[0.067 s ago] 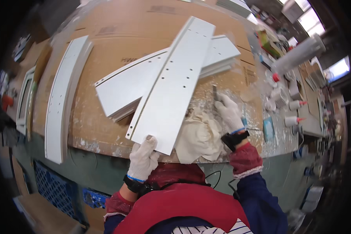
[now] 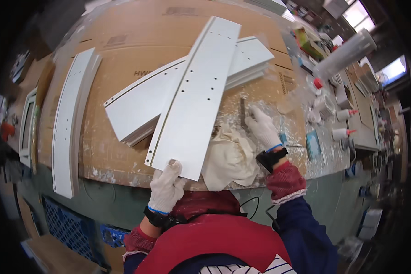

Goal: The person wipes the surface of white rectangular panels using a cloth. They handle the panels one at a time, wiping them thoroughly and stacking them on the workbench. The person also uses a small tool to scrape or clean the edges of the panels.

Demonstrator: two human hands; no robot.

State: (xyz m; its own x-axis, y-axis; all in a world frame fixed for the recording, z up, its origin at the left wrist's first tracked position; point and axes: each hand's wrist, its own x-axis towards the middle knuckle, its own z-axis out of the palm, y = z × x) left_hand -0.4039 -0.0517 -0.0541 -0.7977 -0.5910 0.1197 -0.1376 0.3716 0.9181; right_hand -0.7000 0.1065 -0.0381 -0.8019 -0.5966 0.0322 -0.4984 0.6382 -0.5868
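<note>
My left hand (image 2: 165,186), in a white knit glove, grips the near end of a long white panel (image 2: 194,107). The panel has small drilled holes and a groove along its left side. It lies aslant across a stack of similar white panels (image 2: 134,107). My right hand (image 2: 263,128), also gloved, is to the right of the panel, its fingers closed at the side of a narrow dark-grey metal strip (image 2: 242,111); the strip's exact kind does not show. Below that hand lies a crumpled cream cloth (image 2: 228,160).
Cardboard (image 2: 128,55) covers the worktable. Another stack of white panels (image 2: 68,123) stands at the left, overhanging the near edge. On the right are red-tipped glue bottles (image 2: 343,134), a clear cylinder (image 2: 347,55) and a light-blue box (image 2: 313,146). A blue plastic pallet (image 2: 68,226) is below the left edge.
The whole view has shifted slightly, with the panels now a little further left. More of the grey strip shows beside my right fingers. My left hand keeps its grip on the panel.
</note>
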